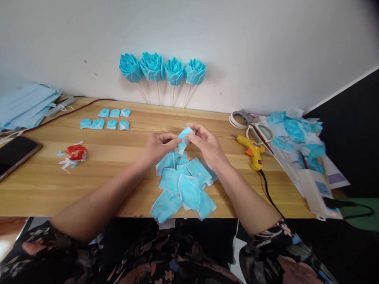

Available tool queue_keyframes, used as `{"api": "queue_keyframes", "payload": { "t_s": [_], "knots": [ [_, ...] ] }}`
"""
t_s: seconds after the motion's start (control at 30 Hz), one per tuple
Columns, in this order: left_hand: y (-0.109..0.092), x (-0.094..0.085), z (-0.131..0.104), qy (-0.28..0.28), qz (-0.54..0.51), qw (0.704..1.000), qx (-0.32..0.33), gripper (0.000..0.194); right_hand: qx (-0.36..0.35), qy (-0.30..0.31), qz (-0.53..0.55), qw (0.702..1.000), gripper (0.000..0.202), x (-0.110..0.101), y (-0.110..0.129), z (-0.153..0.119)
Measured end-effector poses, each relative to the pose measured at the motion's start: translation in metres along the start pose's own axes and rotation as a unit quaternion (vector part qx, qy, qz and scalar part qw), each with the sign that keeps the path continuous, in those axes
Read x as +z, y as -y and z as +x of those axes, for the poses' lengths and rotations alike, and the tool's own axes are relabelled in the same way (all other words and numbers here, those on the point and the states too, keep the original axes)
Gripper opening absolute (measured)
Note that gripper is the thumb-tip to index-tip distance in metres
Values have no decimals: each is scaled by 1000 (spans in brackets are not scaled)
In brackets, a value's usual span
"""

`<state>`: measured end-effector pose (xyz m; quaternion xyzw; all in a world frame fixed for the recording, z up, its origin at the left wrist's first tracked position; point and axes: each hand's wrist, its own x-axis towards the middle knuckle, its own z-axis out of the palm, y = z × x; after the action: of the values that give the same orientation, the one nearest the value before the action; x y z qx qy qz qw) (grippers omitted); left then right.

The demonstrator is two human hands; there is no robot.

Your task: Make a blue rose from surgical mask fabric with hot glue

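Between my two hands is a small blue and white fabric piece (184,139), partly folded, held above the table. My left hand (161,146) pinches its left edge with thumb and fingertips. On the other side my right hand (206,144) grips the right edge, thumb in front. Just below lies a loose pile of blue fabric squares (184,183), reaching the table's front edge. Several folded blue petals (112,113) sit in two rows at the back left. Blue fabric flowers (152,68) on thin sticks lean against the wall.
A yellow glue gun (253,150) lies on the right, near scissors (254,125) and a roll of tape (237,119). Blue scraps (294,130) and a white power strip (318,193) are farther right. Face masks (26,104), a phone (14,156) and a red scrap (76,152) lie left.
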<state>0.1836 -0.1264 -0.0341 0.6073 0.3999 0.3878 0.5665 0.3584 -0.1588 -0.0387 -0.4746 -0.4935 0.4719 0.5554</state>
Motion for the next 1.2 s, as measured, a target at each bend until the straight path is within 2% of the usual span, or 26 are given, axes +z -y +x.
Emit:
{"api": "queue_keyframes", "payload": {
  "t_s": [0.2,0.4,0.57,0.67,0.8,1.2],
  "knots": [
    [0,1,-2,10,30,999,11,19,-30,-26,-34,999,26,-1,-1,0],
    [-1,1,-1,6,36,999,20,25,-71,-14,-76,994,12,-2,-1,-1],
    [2,0,1,-6,14,1000,10,26,-150,5,-149,977,5,-4,0,-1],
    [3,-2,3,-6,-14,1000,-10,27,-212,15,-216,953,7,-5,1,-1],
    [3,-3,5,1,-42,999,-20,28,-248,11,-282,927,11,-5,2,-2],
    [-1,-4,2,11,-46,999,2,36,-253,10,-302,919,13,-4,0,-1]
  ]
}}
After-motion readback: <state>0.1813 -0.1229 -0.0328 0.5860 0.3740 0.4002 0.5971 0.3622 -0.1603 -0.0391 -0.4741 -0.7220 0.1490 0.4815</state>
